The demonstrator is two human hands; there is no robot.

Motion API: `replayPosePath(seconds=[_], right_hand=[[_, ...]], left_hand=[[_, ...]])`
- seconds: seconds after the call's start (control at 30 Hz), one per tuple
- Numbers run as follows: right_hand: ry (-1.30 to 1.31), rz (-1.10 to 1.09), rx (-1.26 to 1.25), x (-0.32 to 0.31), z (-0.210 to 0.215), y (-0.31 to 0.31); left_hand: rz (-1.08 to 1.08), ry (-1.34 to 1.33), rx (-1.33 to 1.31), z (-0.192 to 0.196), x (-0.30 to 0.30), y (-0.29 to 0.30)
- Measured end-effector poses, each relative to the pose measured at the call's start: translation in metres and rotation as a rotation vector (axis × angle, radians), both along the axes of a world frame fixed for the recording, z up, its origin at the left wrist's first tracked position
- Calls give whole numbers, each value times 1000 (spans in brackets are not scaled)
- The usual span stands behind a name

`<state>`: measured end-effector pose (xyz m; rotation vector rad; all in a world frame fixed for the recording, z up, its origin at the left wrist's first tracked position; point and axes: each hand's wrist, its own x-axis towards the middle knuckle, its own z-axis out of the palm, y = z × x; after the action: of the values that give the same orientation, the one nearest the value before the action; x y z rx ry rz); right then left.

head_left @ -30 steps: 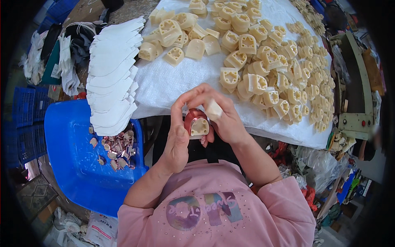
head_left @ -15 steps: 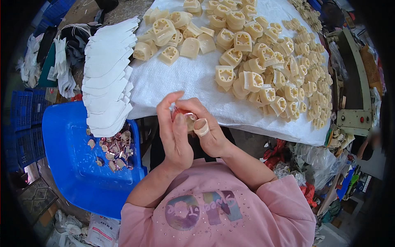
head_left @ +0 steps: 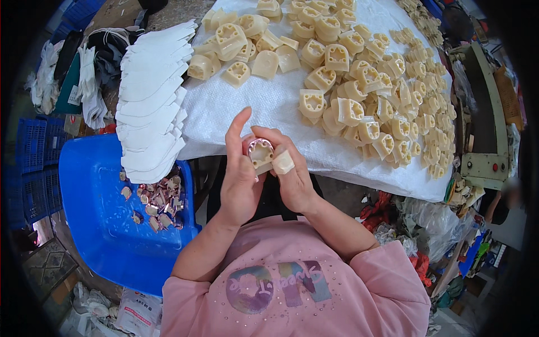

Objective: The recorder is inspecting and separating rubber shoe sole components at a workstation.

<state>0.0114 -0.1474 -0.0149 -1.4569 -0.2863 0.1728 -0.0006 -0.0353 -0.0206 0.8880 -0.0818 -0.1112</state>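
In front of my chest, a beige plastic shoe heel [head_left: 260, 156] with a shiny pink covering round its curved edge is held between both hands. Its hollow side, with round holes, faces up. My left hand [head_left: 240, 188] grips it from the left, palm against its side, with the index finger raised off it. My right hand [head_left: 296, 188] is closed on its right side, fingers behind the far edge. A pale cover [head_left: 283, 162] wraps the right thumb. The heel's underside is hidden by the hands.
Bare beige heels [head_left: 365, 84] lie heaped on a white woven cloth [head_left: 210, 115] ahead. White shaped sheets [head_left: 149, 101] overlap at the table's left. A blue tub [head_left: 95, 219] at left holds several pink-covered heels [head_left: 160, 205]. A grey-green machine [head_left: 485, 163] stands at far right.
The heel has turned so its hollow side shows clearly. My left index finger has straightened upward, and my right thumb has shifted slightly right. The blurred hand motion has settled.
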Motion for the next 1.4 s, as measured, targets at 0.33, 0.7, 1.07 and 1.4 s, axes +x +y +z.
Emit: replayPosePath(seconds=[0.33, 0.7, 1.07, 1.4], right_hand=[[-367, -10, -581, 25, 25, -16], [33, 69, -52, 32, 7, -25], [-268, 123, -363, 37, 17, -31], [212, 280, 258, 28, 6, -32]], left_hand=[[50, -155, 640, 10, 2, 17], [84, -52, 499, 11, 4, 22], [86, -355, 992, 19, 4, 27], [338, -472, 1033, 12, 4, 14]])
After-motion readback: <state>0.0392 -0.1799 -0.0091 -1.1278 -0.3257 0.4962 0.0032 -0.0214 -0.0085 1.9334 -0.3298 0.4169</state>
